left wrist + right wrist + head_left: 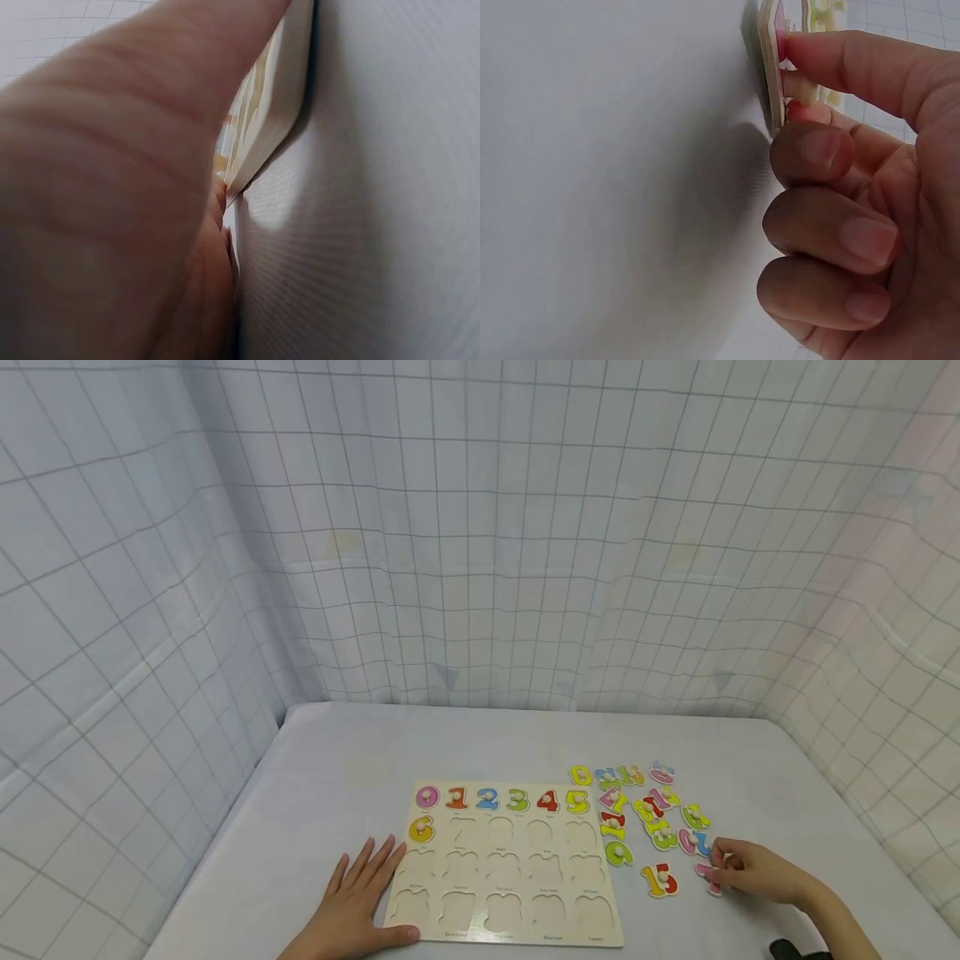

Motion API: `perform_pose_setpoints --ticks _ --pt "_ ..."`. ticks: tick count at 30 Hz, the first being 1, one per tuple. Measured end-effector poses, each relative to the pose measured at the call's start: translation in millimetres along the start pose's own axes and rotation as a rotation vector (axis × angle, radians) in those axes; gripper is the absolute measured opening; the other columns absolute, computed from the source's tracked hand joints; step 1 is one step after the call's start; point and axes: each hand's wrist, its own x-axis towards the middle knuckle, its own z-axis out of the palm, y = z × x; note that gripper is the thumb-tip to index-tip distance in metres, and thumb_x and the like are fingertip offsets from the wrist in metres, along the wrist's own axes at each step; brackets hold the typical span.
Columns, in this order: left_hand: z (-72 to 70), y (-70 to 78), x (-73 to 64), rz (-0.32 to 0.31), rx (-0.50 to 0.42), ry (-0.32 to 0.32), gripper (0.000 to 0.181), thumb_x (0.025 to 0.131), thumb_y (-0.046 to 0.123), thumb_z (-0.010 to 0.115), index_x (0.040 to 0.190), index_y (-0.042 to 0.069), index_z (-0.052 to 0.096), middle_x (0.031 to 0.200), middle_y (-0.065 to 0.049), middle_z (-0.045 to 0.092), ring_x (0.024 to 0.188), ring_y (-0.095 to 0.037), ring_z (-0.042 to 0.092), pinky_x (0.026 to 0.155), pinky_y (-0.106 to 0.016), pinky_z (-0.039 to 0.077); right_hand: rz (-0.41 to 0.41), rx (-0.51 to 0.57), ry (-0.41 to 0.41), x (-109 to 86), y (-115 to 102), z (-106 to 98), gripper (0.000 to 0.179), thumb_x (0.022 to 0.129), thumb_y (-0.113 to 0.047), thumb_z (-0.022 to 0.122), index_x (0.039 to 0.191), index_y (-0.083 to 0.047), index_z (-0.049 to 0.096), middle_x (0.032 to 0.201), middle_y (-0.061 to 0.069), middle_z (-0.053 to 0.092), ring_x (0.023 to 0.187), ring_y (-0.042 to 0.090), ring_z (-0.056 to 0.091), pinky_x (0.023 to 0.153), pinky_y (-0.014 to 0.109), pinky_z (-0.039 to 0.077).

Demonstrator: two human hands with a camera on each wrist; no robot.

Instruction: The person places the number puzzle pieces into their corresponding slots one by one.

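A wooden number puzzle board (pixel 517 937) lies flat on the table. My left hand (pixel 348 906) rests spread at its left side, fingers along the edge and thumb over the near left corner. In the left wrist view the thumb (pixel 120 150) reaches onto the board's pale edge (pixel 281 112). Far to the right, my right hand (pixel 765 870) pinches a pink number piece (pixel 708 878) between thumb and index finger. In the right wrist view that piece (pixel 771 67) stands edge-on close over the table, a knob beside the fingertips; the other fingers are curled. Its digit is partly hidden.
Numbers 0 to 5 fill the board's top row, and a yellow 6 (pixel 422 829) starts the second. Several loose pieces lie right of the board, among them a red-and-orange 15 (pixel 661 881) and a green piece (pixel 618 853). A gridded white curtain (pixel 480 543) surrounds the table.
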Motion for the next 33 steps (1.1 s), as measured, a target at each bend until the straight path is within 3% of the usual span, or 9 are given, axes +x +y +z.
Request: perform_pose_setpoints --ticks 5,11,19,27,33 --pt "0.1 -1.7 -1.2 0.0 0.015 0.014 0.117 0.061 0.082 0.06 0.149 0.011 0.031 0.154 -0.009 0.026 0.141 -0.034 0.014 0.108 -0.057 0.004 -0.076 -0.028 0.026 6.4 -16 1 0.024 0.094 -0.032 0.06 0.088 -0.011 0.05 0.065 -0.005 0.051 0.058 0.006 0.042 0.047 0.022 0.028" --pt "-0.7 -2.4 -1.5 0.007 0.005 0.017 0.115 0.063 0.081 0.06 0.149 0.011 0.031 0.154 -0.009 0.025 0.141 -0.034 0.012 0.108 -0.057 0.002 -0.194 -0.097 0.103 37.4 -57 17 0.024 0.093 -0.035 0.061 0.088 -0.014 0.05 0.062 -0.007 0.046 0.056 0.005 0.041 0.047 0.021 0.032" --pt "1.5 -1.0 -0.3 0.006 0.006 -0.008 0.114 0.064 0.08 0.06 0.15 0.012 0.029 0.155 -0.009 0.023 0.142 -0.034 0.01 0.108 -0.058 0.001 -0.421 -0.087 0.03 93.6 -123 52 0.021 0.095 -0.032 0.059 0.087 -0.016 0.049 0.061 -0.009 0.04 0.051 0.003 0.036 0.047 0.02 0.031" --pt "2.9 -2.7 0.0 0.022 0.007 0.018 0.113 0.064 0.081 0.06 0.149 0.012 0.031 0.154 -0.008 0.024 0.141 -0.034 0.012 0.108 -0.058 0.001 -0.51 -0.109 -0.048 147.3 -180 93 0.019 0.094 -0.033 0.061 0.087 -0.018 0.05 0.06 -0.011 0.037 0.053 0.003 0.034 0.049 0.021 0.029" --pt "3.9 -6.1 0.1 0.022 0.01 0.026 0.113 0.064 0.081 0.059 0.149 0.012 0.031 0.155 -0.008 0.024 0.142 -0.033 0.011 0.108 -0.058 0.0 -0.52 -0.204 -0.057 176.0 -210 122 0.02 0.093 -0.034 0.062 0.084 -0.02 0.049 0.059 -0.011 0.038 0.052 0.003 0.035 0.049 0.02 0.028"
